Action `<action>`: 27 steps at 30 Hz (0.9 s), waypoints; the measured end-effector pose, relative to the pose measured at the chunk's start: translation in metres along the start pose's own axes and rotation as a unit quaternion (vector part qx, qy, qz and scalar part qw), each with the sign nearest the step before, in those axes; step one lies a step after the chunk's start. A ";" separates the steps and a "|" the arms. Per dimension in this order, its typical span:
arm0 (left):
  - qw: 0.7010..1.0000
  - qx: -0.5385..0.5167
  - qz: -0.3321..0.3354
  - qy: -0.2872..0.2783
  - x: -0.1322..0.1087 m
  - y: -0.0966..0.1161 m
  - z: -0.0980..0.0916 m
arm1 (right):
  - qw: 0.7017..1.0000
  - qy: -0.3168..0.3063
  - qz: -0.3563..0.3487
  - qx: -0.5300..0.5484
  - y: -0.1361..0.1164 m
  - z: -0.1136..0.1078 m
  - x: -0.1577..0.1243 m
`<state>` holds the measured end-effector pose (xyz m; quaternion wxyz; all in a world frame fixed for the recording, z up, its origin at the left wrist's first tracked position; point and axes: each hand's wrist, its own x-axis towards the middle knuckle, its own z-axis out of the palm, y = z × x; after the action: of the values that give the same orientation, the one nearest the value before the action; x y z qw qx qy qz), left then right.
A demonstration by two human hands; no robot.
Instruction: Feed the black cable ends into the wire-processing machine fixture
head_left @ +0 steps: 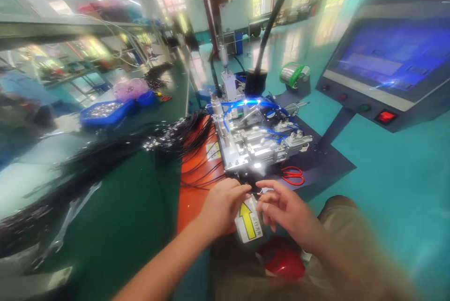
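My left hand (225, 203) is closed in a pinch at the front of the machine, thumb and index finger together on a thin wire (255, 193). Facing it, my right hand (284, 209) has curled fingers at the wire's other side, with the index finger raised a little; the grip there is partly blurred. Just below the fingers is a white label with a yellow arrow (247, 221). Behind both hands stands a metal machine (253, 141) with blue air tubes. Red-handled scissors (293, 176) lie close to its front right corner.
A long bundle of black cables (116, 151) runs along the green bench at left onto the orange surface (188, 207). A wrench (70, 216) and a blue tray (105, 112) of small parts are there. A screen (393, 62) and a solder spool (292, 75) stand right. Another person sits far left.
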<state>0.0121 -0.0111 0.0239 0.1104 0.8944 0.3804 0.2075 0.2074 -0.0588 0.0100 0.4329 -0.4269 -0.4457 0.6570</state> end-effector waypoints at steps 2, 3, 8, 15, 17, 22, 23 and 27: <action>0.999 -0.023 0.005 0.023 -0.001 -0.003 0.007 | 0.999 0.021 -0.003 -0.033 0.003 -0.004 0.001; 0.999 -0.031 0.013 0.036 -0.002 -0.004 0.009 | 0.998 0.033 -0.008 -0.050 0.005 -0.006 0.002; 0.994 -0.053 0.046 0.083 -0.009 -0.011 0.019 | 0.990 0.065 -0.023 -0.126 0.013 -0.010 0.008; 0.992 -0.058 0.044 0.108 -0.010 -0.012 0.022 | 0.979 0.060 -0.014 -0.193 0.006 -0.009 0.010; 0.992 -0.047 0.047 0.106 -0.010 -0.011 0.021 | 0.978 0.071 -0.021 -0.194 0.004 -0.007 0.012; 0.992 -0.034 0.069 0.104 -0.010 -0.008 0.019 | 0.977 0.084 -0.045 -0.193 0.005 -0.003 0.019; 0.991 -0.037 0.070 0.105 -0.010 -0.008 0.018 | 0.976 0.083 -0.048 -0.196 0.005 -0.002 0.020; 0.992 -0.050 0.041 0.108 -0.010 -0.008 0.018 | 0.962 0.121 -0.079 -0.232 0.007 0.001 0.019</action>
<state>0.0093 -0.0134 0.0024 0.1045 0.8752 0.3419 0.3259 0.1997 -0.0427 0.0000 0.4234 -0.5551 -0.5623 0.4432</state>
